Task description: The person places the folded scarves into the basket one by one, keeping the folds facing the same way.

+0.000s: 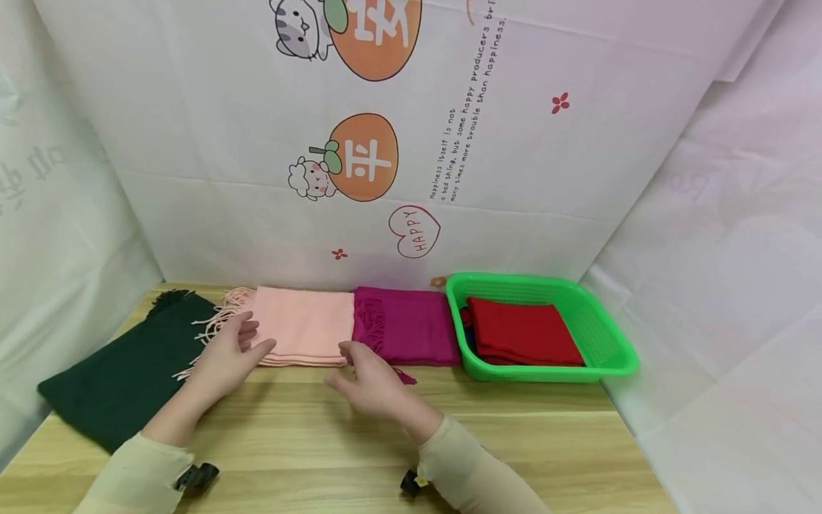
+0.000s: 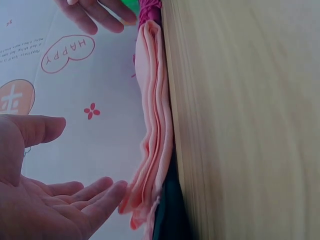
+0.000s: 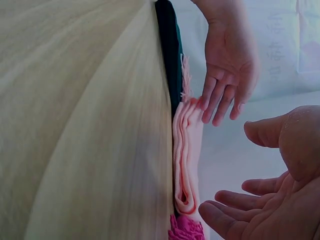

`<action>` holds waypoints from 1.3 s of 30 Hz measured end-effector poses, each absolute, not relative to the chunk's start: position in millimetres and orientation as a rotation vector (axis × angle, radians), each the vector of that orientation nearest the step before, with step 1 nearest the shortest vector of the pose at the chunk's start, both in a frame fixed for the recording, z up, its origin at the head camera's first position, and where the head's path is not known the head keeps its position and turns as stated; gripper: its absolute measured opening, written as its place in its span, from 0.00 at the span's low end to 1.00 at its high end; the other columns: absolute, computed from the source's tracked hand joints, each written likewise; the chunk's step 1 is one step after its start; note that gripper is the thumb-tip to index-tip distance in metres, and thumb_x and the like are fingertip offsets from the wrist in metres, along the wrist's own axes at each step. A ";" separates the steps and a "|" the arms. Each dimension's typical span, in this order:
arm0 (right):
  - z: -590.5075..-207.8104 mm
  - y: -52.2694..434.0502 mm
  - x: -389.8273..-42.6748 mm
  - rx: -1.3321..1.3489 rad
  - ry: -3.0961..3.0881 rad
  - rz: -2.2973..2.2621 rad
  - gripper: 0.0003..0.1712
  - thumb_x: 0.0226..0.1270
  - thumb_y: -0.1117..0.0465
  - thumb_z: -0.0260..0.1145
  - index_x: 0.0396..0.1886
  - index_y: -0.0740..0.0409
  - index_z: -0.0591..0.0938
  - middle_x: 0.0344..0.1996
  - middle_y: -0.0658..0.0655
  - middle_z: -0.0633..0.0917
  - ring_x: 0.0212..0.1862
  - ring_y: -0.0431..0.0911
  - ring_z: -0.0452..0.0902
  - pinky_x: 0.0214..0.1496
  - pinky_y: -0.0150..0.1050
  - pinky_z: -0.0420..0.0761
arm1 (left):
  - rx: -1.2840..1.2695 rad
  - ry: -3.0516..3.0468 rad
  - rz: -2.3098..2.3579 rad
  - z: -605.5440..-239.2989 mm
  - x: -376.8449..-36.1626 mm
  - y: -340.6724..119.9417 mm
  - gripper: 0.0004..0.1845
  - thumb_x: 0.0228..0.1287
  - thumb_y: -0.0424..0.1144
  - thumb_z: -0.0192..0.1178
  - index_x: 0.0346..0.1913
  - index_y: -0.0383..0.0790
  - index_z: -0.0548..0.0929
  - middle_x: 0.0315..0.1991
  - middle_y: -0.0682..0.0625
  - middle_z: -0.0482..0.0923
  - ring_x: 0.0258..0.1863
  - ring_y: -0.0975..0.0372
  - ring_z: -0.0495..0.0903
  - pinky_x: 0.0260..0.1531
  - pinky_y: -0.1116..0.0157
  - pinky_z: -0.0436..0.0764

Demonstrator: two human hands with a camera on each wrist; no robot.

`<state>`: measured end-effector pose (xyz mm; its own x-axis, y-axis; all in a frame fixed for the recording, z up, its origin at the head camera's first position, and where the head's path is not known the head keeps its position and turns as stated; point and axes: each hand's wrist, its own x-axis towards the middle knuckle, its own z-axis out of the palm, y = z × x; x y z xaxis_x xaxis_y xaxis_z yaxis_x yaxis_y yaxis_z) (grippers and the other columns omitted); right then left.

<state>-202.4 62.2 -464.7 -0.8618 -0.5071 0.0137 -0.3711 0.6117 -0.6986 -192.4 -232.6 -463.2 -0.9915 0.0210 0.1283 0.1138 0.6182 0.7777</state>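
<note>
Pink folded scarf point(image 1: 302, 327) lies on our desk point(image 1: 359, 442) between a dark green scarf point(image 1: 122, 371) and a magenta scarf point(image 1: 407, 327). Our left hand point(image 1: 225, 357) touches its left edge, fingers relaxed and apart; our right hand point(image 1: 369, 382) hovers at its near right corner, fingers loosely apart, holding nothing.

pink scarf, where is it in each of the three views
Head: pink scarf folded at table's back edge, centre-left.
Left wrist: stacked folds seen edge-on, centre.
Right wrist: edge-on, lower centre.
Shared landmark: magenta scarf beside it, at top and bottom.
</note>
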 end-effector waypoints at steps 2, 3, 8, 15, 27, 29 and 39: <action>-465.6 59.2 -200.7 -0.737 2.641 -1.080 0.39 0.86 0.45 0.67 0.84 0.61 0.69 0.74 0.60 0.79 0.72 0.56 0.79 0.72 0.53 0.81 | -0.104 -2.739 -1.296 -463.0 -191.5 -237.3 0.48 0.84 0.50 0.65 0.84 0.18 0.53 0.75 0.18 0.66 0.71 0.26 0.73 0.68 0.31 0.76; -465.8 57.5 -200.0 -0.739 2.638 -1.080 0.39 0.86 0.45 0.67 0.84 0.61 0.69 0.74 0.60 0.80 0.72 0.56 0.79 0.72 0.52 0.81 | -0.099 -2.742 -1.286 -462.9 -191.2 -239.6 0.48 0.84 0.49 0.65 0.84 0.18 0.53 0.75 0.18 0.66 0.71 0.26 0.73 0.68 0.31 0.76; -466.8 46.0 -196.6 -0.751 2.630 -1.052 0.39 0.85 0.45 0.68 0.84 0.60 0.70 0.74 0.59 0.79 0.72 0.55 0.80 0.72 0.50 0.81 | -0.072 -2.749 -1.278 -462.1 -190.4 -250.5 0.49 0.85 0.50 0.64 0.85 0.19 0.50 0.76 0.18 0.65 0.72 0.26 0.72 0.68 0.31 0.76; -465.9 24.8 -191.2 -0.748 2.607 -1.027 0.39 0.84 0.43 0.70 0.83 0.57 0.72 0.73 0.55 0.81 0.71 0.51 0.81 0.71 0.46 0.82 | -0.042 -2.751 -1.289 -462.3 -186.7 -267.9 0.49 0.86 0.52 0.61 0.85 0.18 0.49 0.76 0.17 0.63 0.72 0.26 0.71 0.65 0.30 0.77; -477.3 -3.5 -181.9 -0.849 2.618 -0.942 0.38 0.81 0.40 0.71 0.79 0.57 0.76 0.69 0.52 0.84 0.70 0.42 0.80 0.73 0.39 0.78 | 0.027 -2.814 -1.219 -464.2 -187.3 -294.6 0.51 0.87 0.54 0.59 0.84 0.16 0.47 0.76 0.15 0.62 0.72 0.24 0.69 0.65 0.28 0.75; -479.6 -6.8 -180.8 -0.856 2.620 -0.930 0.38 0.81 0.40 0.72 0.79 0.57 0.76 0.67 0.51 0.85 0.68 0.41 0.80 0.72 0.38 0.79 | 0.031 -2.820 -1.209 -464.5 -188.2 -298.5 0.51 0.87 0.54 0.59 0.84 0.15 0.47 0.75 0.14 0.62 0.72 0.23 0.69 0.65 0.28 0.75; -483.9 -21.6 -178.0 -0.832 2.616 -0.969 0.36 0.79 0.42 0.74 0.75 0.57 0.79 0.62 0.48 0.86 0.64 0.37 0.81 0.68 0.33 0.79 | 0.090 -2.873 -1.019 -464.0 -190.2 -329.8 0.51 0.87 0.55 0.58 0.81 0.10 0.50 0.73 0.10 0.61 0.68 0.20 0.69 0.62 0.25 0.74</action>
